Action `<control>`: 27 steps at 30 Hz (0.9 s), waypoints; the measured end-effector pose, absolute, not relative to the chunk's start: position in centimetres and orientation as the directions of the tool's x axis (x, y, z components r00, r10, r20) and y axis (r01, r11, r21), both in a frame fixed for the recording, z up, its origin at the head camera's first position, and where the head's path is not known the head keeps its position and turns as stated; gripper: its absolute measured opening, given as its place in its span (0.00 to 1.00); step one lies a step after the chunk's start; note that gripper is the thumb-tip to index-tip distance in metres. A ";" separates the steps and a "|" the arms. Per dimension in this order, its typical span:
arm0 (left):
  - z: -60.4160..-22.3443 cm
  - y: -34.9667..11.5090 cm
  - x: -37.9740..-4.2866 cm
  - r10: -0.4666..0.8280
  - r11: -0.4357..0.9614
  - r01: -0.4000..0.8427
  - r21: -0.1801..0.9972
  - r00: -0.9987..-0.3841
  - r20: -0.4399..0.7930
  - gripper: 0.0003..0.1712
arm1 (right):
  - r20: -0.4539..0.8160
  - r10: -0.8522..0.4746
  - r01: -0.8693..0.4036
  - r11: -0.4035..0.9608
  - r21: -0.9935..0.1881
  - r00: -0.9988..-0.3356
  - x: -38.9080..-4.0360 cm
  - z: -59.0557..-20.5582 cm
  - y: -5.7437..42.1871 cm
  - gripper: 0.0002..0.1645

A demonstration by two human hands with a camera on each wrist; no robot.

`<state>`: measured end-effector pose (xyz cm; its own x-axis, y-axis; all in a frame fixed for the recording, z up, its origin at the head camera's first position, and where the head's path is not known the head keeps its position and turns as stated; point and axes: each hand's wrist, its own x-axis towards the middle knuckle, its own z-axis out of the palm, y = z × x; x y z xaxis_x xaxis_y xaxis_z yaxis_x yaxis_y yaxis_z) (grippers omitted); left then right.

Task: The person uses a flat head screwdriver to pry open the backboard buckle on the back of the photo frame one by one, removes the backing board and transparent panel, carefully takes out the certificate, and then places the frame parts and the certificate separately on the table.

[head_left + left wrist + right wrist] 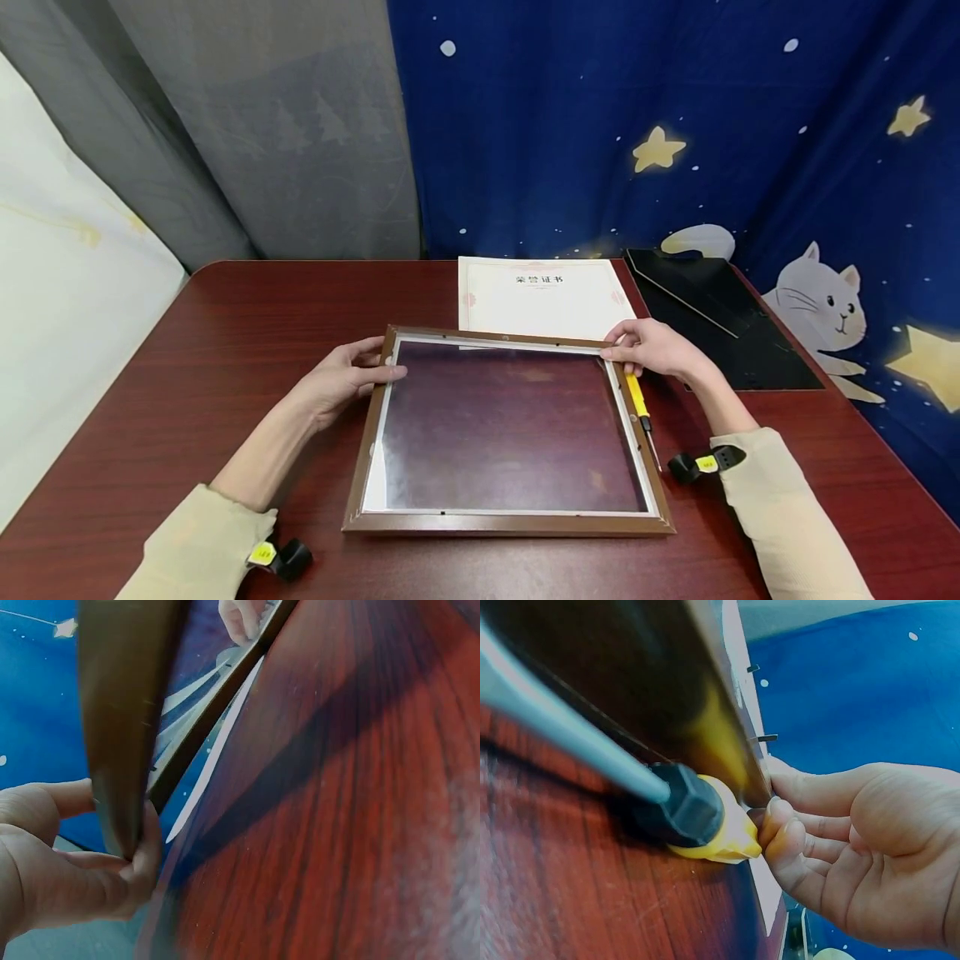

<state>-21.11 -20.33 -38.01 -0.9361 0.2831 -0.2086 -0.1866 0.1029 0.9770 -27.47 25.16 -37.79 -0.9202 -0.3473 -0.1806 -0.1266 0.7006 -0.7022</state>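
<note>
A brown picture frame (510, 524) with a white inner edge and a clear pane (506, 433) is before me, small dark tabs along its inner edge. My left hand (341, 383) grips its far left corner, thumb over the top; in the left wrist view the fingers curl round the frame's corner and the side is raised above the table. At the far right corner my right hand (651, 346) pinches the frame between thumb and fingers. Right beside those fingers lies a screwdriver (639, 400) with a yellow handle, along the frame's right side.
Behind the frame lies a white certificate (543, 304) with printed characters, partly covered by the frame's far edge. A black backing board (765, 358) with a stand flap rests at the back right of the red-brown table (247, 333). Curtains (540, 125) hang behind the table.
</note>
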 end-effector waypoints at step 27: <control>-38.3 -20.9 -21.2 0.310 0.497 0.009 0.868 -0.936 -0.168 0.46 | -0.150 -0.336 -0.145 0.709 -0.690 -0.930 -27.2 -37.8 24.8 0.22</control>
<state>-21.24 -20.91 -38.27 -0.9358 0.3097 -0.1682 0.0086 0.4972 0.8676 -27.25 24.79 -37.76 -0.9298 -0.3360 -0.1504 -0.1448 0.7094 -0.6898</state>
